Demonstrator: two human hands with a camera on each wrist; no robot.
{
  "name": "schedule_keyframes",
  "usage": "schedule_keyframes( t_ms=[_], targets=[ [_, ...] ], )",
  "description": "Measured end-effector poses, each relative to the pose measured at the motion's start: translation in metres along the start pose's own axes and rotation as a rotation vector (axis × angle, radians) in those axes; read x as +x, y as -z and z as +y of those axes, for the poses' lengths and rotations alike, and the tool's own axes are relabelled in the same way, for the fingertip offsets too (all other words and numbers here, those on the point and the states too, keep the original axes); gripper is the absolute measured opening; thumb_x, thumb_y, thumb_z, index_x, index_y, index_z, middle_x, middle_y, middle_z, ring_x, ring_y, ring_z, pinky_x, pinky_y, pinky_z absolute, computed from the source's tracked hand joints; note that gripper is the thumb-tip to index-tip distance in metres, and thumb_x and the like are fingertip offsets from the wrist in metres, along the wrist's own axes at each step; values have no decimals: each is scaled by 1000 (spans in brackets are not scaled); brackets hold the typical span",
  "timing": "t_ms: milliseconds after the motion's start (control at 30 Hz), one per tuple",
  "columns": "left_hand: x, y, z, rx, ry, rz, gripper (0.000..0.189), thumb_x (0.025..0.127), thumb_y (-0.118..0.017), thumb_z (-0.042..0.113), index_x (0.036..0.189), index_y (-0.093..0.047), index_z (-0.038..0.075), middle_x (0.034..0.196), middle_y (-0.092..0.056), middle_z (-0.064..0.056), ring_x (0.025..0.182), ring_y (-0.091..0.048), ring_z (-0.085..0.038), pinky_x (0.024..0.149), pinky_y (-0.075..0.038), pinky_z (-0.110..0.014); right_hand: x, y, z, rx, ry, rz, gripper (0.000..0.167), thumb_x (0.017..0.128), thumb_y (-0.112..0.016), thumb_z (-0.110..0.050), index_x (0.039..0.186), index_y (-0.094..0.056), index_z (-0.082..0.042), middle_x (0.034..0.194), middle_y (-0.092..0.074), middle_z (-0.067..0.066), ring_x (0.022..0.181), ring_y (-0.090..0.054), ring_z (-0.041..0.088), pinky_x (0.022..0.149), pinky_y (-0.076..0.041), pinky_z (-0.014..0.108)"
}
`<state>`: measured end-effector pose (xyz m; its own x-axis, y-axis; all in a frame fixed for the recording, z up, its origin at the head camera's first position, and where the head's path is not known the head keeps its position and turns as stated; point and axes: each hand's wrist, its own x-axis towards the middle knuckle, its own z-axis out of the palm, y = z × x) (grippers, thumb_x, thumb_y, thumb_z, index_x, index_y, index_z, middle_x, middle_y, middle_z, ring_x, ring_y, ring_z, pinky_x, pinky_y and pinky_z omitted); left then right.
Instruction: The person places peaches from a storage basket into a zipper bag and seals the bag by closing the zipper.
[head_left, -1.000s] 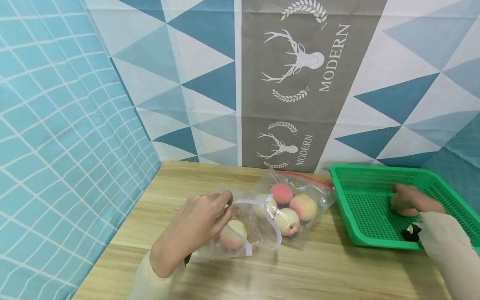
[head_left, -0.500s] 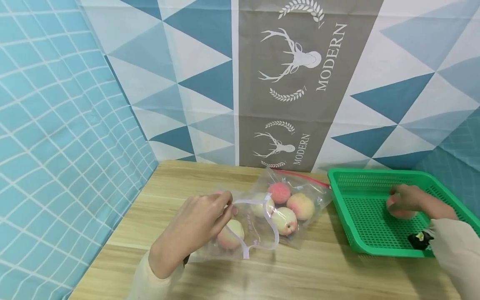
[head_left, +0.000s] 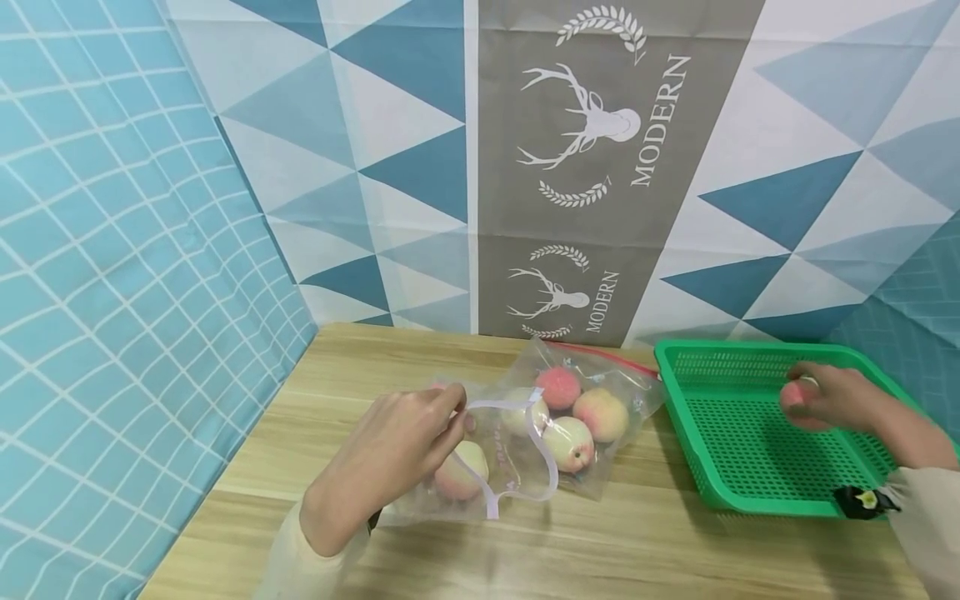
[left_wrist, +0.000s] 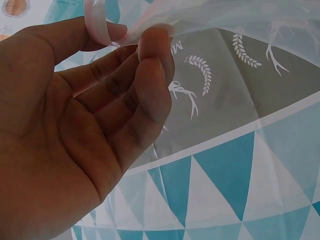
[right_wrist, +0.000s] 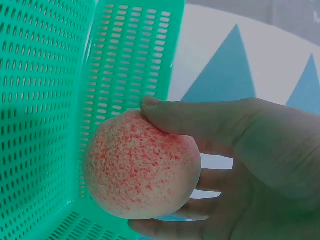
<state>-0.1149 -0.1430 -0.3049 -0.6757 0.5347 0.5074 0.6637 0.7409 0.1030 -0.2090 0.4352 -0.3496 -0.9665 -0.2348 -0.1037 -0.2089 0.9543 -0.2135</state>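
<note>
In the head view my left hand (head_left: 390,450) pinches the rim of a clear zip bag (head_left: 504,454) that lies mouth open to the right, with a pale peach (head_left: 459,479) inside. The left wrist view shows thumb and fingertips together at the bag's pinkish edge (left_wrist: 97,22). My right hand (head_left: 843,402) grips another peach (right_wrist: 142,165), pale with red speckles, thumb on one side and fingers on the other. That peach is held over the green basket (head_left: 765,506); no other fruit shows in the basket.
Behind the held bag lies a second clear bag (head_left: 637,408) with a red zip, several peaches (head_left: 600,414) in it. It reaches close to the basket's left side. A patterned cloth (head_left: 555,208) hangs behind the wooden table (head_left: 600,550), and blue checked cloth (head_left: 150,250) stands at left.
My right hand, lower in the basket a second ago, has lifted the peach up off the basket floor. My left hand keeps its pinch on the bag in the same place.
</note>
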Motion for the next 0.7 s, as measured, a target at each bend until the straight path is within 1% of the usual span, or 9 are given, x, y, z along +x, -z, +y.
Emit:
schedule_keyframes(
  t_ms=[133, 333, 400, 500, 567, 700],
  targets=[
    [0, 0, 0, -3, -1, -3, 20, 91, -68, 16, 79, -52, 16, 63, -35, 12, 49, -27, -2, 42, -24, -19, -9, -5, -12, 4, 39, 61, 60, 82, -80, -20, 123, -52, 15, 96, -65, 26, 84, -62, 41, 63, -50, 47],
    [1, -1, 0, -6, -7, 5, 22, 90, -68, 14, 78, -50, 16, 63, -34, 12, 49, -25, -2, 42, -23, -19, -19, -15, -28, 31, 100, 113, 59, 82, -80, -16, 124, -52, 14, 97, -66, 21, 85, -62, 36, 63, -49, 43],
    [1, -1, 0, -6, -10, 6, 23, 90, -68, 14, 77, -49, 17, 63, -33, 12, 49, -24, -2, 42, -22, -18, -22, -18, -33, 45, 106, 119, 60, 82, -80, -15, 126, -50, 14, 98, -65, 21, 86, -62, 36, 63, -48, 43],
    [1, -1, 0, -7, -10, 1, 23, 91, -66, 14, 76, -49, 17, 63, -33, 11, 49, -24, -1, 43, -22, -18, -26, -20, -43, 40, 108, 131, 64, 82, -80, -16, 129, -48, 13, 99, -66, 20, 87, -62, 36, 64, -48, 44],
    [1, -1, 1, -10, -9, -2, 23, 91, -66, 14, 76, -49, 17, 63, -33, 11, 49, -24, -1, 43, -22, -18, -28, -20, -51, 33, 116, 139, 66, 82, -81, -17, 131, -47, 13, 102, -66, 23, 89, -63, 39, 64, -49, 46],
    [1, -1, 1, -11, -3, -7, 23, 91, -68, 14, 77, -50, 17, 63, -34, 12, 49, -25, -1, 42, -23, -18, -34, -24, -68, 18, 148, 200, 67, 80, -82, -15, 131, -48, 12, 109, -63, 29, 93, -62, 45, 65, -50, 50]
  ],
)
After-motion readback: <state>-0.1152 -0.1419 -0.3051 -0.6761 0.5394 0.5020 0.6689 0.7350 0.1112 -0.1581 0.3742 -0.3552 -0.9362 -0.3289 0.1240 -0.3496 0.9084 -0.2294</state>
